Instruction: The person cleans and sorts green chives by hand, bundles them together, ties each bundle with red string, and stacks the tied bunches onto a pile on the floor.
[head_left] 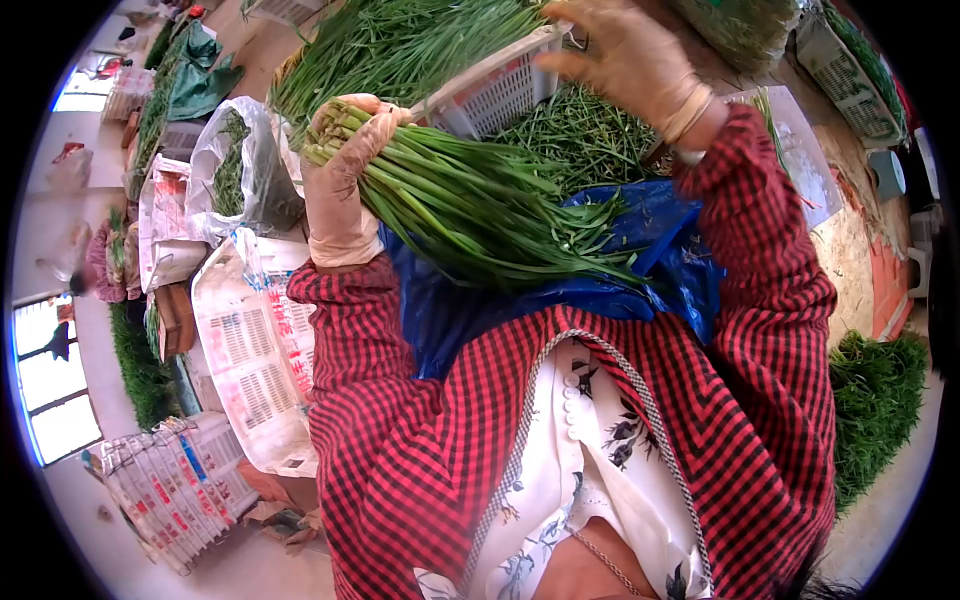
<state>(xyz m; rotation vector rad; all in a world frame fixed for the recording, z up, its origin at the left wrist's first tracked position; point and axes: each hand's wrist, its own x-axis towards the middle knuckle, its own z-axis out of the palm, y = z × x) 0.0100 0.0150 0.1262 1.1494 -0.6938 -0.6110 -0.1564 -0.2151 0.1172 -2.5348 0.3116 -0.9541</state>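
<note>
Head view: a worker in a red-and-black checked jacket [440,440], blue plastic sheeting [680,260] bunched across the lap, holds a bundle of long green stems [460,190] above it. Seen from my spot in the room, the gloved left hand [340,190] has its grip closed around the pale stem ends, while the leafy tips fan out loosely over the blue folds. No tie shows on the bundle; should that grip slacken, outer stems could slip free, and the trailing tips could snag or crease in the plastic. The gloved right hand [640,65] is raised, its grip wide, holding nothing visible. It hangs so near the pale crate [500,95] that a careless swing might knock the rim; whether they touch, I cannot tell. Beyond, loose cuttings [580,135] and a heap of long greens [400,50] could easily mix with dropped stems.
</note>
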